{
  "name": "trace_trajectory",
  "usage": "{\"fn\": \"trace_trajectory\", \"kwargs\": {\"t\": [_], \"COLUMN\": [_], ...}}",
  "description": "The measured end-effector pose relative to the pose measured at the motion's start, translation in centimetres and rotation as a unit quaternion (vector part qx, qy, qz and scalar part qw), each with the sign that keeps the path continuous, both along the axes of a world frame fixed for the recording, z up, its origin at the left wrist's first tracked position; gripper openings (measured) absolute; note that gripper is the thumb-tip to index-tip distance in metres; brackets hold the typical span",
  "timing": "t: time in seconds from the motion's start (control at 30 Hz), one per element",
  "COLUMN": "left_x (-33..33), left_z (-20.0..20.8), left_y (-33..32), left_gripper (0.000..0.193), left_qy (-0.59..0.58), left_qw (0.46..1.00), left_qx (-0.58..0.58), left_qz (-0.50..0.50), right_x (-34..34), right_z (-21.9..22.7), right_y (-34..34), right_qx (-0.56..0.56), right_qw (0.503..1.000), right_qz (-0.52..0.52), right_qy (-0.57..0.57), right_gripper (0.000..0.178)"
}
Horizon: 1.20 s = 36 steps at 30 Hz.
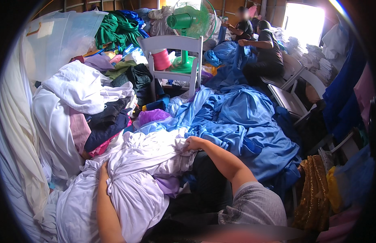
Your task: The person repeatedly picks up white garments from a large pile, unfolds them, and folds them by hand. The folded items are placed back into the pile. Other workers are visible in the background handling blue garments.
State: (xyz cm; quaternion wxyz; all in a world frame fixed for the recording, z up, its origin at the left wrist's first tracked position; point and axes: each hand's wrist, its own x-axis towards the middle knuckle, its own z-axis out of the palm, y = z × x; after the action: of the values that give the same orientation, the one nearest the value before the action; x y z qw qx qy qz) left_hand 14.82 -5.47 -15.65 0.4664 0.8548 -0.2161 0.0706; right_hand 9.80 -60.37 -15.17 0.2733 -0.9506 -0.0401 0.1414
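Note:
A big white cloth (135, 194) lies bunched across my lap and the pile in front of me. My right hand (193, 143) grips its gathered far edge, the fingers closed round the fabric. At the cloth's left side, my left hand (103, 168) reaches in among the folds, and its fingers are hidden there. A small lilac cloth (167, 185) peeks out from under the white one. Just beyond my right hand spreads a large heap of shiny blue fabric (244, 117).
A white chair (174, 42) stands ahead, with a green fan (182, 22) behind it. Mixed cloths, including a white pile (80, 87), fill the left. Two people sit at the back right; the nearer person (265, 52) handles blue fabric. Folding chairs (291, 101) stand right.

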Motion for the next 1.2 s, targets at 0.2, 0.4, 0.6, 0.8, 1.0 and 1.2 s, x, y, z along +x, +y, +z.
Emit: {"fn": "trace_trajectory", "kwargs": {"t": [0.2, 0.4, 0.6, 0.8, 1.0, 1.2], "left_x": [0.0, 0.1, 0.3, 3.0, 3.3, 2.3], "left_z": [0.1, 0.0, -0.3, 1.3, 1.3, 1.4], "left_y": [0.0, 0.2, 0.6, -1.6, -1.2, -0.6], "left_gripper": [0.037, 0.037, 0.037, 0.036, 0.036, 0.036], "left_qy": [0.005, 0.010, 0.027, 0.109, 0.146, 0.152], "left_qw": [1.000, 1.000, 1.000, 0.993, 0.988, 0.987], "left_qx": [-0.003, -0.005, -0.007, -0.046, -0.048, -0.049], "left_qz": [0.002, 0.003, 0.004, 0.009, 0.007, -0.007], "right_x": [-0.1, -0.1, 0.1, 0.0, -1.3, -0.9], "right_z": [0.0, 0.0, -0.5, 0.7, 2.4, 1.7], "right_y": [0.2, 0.0, 0.2, 1.2, 1.9, 1.8], "right_qx": [-0.008, -0.009, -0.019, -0.102, -0.088, -0.121], "right_qw": [1.000, 1.000, 1.000, 0.994, 0.994, 0.991], "right_qz": [-0.014, -0.011, 0.008, -0.038, -0.057, -0.062], "right_qy": [0.002, 0.011, 0.008, 0.003, 0.031, -0.001], "right_gripper": [0.044, 0.042, 0.046, 0.041, 0.047, 0.044]}}
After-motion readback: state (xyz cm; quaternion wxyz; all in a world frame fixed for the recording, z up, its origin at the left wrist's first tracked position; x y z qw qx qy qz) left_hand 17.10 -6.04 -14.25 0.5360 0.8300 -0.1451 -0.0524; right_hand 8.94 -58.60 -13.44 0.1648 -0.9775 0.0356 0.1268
